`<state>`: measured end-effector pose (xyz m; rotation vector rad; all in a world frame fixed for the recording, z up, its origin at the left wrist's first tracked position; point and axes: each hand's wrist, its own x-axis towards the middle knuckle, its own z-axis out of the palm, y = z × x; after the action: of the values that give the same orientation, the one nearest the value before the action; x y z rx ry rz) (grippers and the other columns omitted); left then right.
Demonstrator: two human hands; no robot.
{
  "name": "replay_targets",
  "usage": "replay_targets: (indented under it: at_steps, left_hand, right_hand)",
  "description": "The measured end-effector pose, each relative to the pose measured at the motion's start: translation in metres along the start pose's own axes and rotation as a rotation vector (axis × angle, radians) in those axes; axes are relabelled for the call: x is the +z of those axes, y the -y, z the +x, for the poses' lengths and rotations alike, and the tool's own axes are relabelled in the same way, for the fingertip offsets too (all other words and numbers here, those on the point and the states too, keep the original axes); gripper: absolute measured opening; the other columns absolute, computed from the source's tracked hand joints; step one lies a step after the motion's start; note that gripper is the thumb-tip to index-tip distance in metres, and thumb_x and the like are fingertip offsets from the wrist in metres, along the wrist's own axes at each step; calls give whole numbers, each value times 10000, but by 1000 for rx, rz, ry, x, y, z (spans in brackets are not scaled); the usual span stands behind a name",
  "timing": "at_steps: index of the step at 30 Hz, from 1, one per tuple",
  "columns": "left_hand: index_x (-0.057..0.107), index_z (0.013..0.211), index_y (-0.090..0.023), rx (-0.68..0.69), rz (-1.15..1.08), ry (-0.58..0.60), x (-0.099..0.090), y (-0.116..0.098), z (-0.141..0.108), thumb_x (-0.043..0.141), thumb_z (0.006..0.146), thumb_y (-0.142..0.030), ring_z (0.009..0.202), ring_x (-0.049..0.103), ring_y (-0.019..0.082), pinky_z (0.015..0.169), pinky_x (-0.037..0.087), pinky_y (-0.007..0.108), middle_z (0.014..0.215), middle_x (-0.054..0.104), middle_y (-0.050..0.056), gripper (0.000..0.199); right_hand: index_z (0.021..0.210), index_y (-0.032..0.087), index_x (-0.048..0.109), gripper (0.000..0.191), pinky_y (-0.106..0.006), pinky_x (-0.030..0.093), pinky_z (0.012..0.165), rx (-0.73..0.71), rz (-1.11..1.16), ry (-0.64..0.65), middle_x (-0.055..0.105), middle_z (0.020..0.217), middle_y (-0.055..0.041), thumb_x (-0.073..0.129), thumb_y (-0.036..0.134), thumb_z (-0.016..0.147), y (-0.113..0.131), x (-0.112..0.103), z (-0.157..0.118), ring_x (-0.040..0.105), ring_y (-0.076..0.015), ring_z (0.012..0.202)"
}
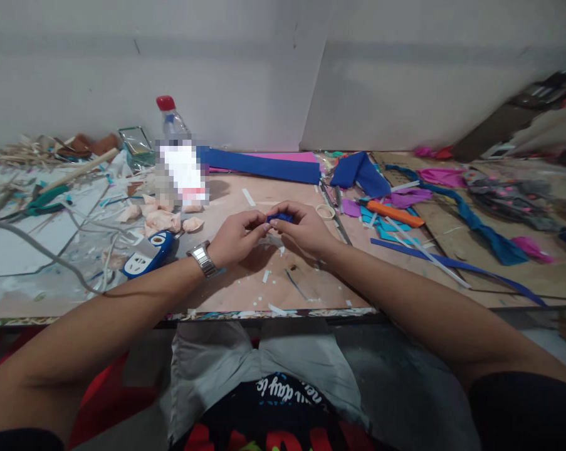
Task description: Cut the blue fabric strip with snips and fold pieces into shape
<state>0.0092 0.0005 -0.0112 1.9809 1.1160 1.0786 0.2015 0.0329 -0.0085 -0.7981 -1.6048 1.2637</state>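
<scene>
Both of my hands meet over the middle of the worktable, fingertips close together around a small dark blue piece [281, 218]. My left hand [238, 237], with a metal watch on its wrist, pinches the left end of the piece between thumb and fingers. The fingers of my right hand [304, 227] curl over the piece, with the thumb pressed on its near side. Much of the blue piece is hidden by the fingers. Just right of my right hand lie a tape ring [325, 212] and scissors [343, 230].
Left are a blue-white power strip [148, 254] with cords, crumpled peach pieces [161, 222], green-handled pliers [50, 200] and a red-capped bottle [172, 122]. Behind lies a blue strip [264, 168]. Right are an orange cutter [394, 213] and a long blue ribbon [456, 264].
</scene>
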Motion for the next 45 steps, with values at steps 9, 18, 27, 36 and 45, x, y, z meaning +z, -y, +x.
replay_targets:
  at_steps: [9,18,27,36,45]
  left_hand:
    - [634,795,-184,-91,-145,-42,0,-5,1,616,909,-297,660,520,124,669,425,270,696,613,-23,162]
    - [659,797,-197,-139,-235,-29,-1,-7,3,613,939,-310,690,605,137,706,485,284,738,686,11,187]
    - [655,858,-189,-95,-309,35,-1,-4,2,610,964,-411,744,624,147,746,507,296,816,701,40,250]
    - [637,815,-182,-102,-208,-16,-3,-6,4,596,957,-356,706,598,135,701,477,272,767,685,15,229]
    - [641,924,-160,-66,-179,-20,0,-4,1,695,911,-466,740,611,141,716,491,275,840,688,34,311]
  right_hand:
    - [901,199,712,99,-293,500,721,-146,-158,22,690,865,-7,750,256,830,3,2,-5,635,-153,792]
    - [907,209,745,54,-335,528,781,-486,-371,96,753,895,-49,713,253,907,10,-8,-3,685,-183,853]
    - [813,217,741,121,-369,549,809,-346,-373,60,761,870,-59,729,327,863,15,-8,-4,685,-201,818]
    - [973,215,831,178,-359,564,804,-246,-331,42,808,934,-71,770,333,856,12,-8,-5,717,-208,842]
    - [854,175,792,242,-340,599,750,-12,-87,-91,797,842,-59,867,375,742,6,-3,-2,716,-185,767]
